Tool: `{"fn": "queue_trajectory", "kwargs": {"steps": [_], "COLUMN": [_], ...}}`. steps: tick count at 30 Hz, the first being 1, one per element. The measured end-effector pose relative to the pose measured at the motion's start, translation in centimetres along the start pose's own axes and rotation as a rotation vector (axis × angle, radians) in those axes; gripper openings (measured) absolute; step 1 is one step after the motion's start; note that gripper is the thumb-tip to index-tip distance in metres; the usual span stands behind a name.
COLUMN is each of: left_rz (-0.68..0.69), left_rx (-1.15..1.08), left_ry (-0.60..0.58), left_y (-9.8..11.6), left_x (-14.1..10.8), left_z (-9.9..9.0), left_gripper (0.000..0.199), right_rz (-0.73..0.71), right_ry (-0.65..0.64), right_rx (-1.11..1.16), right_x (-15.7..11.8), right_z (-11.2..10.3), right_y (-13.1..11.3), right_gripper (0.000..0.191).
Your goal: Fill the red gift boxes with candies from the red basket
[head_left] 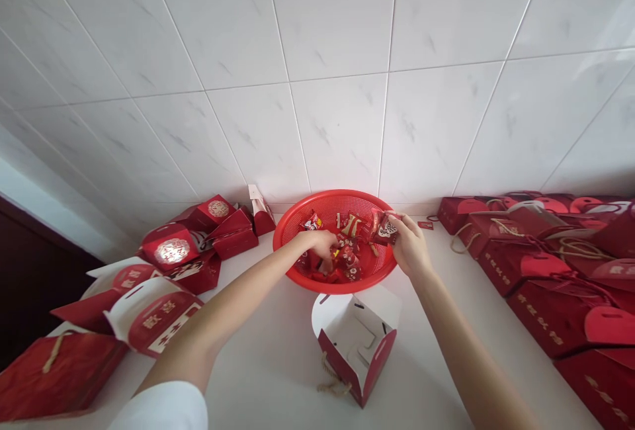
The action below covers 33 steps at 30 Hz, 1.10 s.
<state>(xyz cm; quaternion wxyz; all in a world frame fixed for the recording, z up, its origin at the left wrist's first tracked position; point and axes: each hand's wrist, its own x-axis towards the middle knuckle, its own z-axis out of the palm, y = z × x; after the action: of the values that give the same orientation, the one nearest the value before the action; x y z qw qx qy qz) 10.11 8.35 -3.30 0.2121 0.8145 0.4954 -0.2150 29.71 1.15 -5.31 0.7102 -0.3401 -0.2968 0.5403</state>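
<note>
My right hand [411, 241] is closed on a dark red candy packet [384, 228] with white print, at the right rim of a red plastic basket [337, 197]. Inside that basket, my left hand [323, 245] reaches down among wrapped candies [351, 261], its fingers curled together; what they grip, if anything, is hidden. A gold-coloured wrapped snack [351, 225] and a red and white packet [313, 221] lie near the basket's far side. In front of the basket stands an open red gift box [342, 367] with a white inside, its flaps up and a rope handle hanging at its left.
Several folded-open red boxes [173, 251] crowd the left side of the white table [258, 364], with a red box [59, 374] at the near left. Rows of closed red boxes [540, 314] fill the right. A tiled wall [337, 132] rises behind.
</note>
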Motion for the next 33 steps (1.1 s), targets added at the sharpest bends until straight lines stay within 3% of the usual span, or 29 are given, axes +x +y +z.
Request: {"fn": "queue_trajectory", "kwargs": {"steps": [3,6,9,12,15,18,24,30,33], "left_rz": [0.045,-0.012,0.038,0.186,0.202,0.215,0.277,0.3,0.329], "left_rx": [-0.067,-0.091,-0.07,-0.103,-0.118,-0.092,-0.133,-0.213,-0.274], "left_ry": [0.239,0.425,0.495,0.315,0.037,-0.094,-0.082,-0.138,-0.122], "left_y": [-0.4,-0.7,-0.3,0.8,2.1,3.0,3.4,3.1,3.1], "left_x": [0.2,0.3,0.0,-0.5,-0.8,-0.9,-0.9,-0.3,0.0], "left_z": [-0.2,-0.3,-0.1,0.3,0.8,1.3,1.9,2.4,2.4], "left_gripper": [0.037,0.055,0.037,0.026,0.043,0.051,0.035,0.044,0.031], "right_rz": [-0.003,0.006,0.008,-0.012,-0.017,-0.004,-0.013,-0.017,-0.015], "right_ry": [0.002,0.002,-0.008,-0.01,-0.006,-0.008,-0.014,-0.016,-0.016], "right_rx": [-0.014,-0.008,-0.015,-0.028,-0.022,-0.005,-0.033,-0.024,-0.008], "right_x": [-0.1,-0.2,-0.2,-0.1,-0.1,-0.1,-0.1,-0.2,-0.2], "right_z": [0.1,0.2,0.2,0.1,0.0,0.0,0.1,0.1,0.2], "right_y": [-0.2,-0.3,-0.3,-0.1,0.0,0.0,0.0,-0.1,-0.1], "right_gripper": [0.03,0.031,0.031,0.03,0.028,0.028,0.029,0.03,0.029]}}
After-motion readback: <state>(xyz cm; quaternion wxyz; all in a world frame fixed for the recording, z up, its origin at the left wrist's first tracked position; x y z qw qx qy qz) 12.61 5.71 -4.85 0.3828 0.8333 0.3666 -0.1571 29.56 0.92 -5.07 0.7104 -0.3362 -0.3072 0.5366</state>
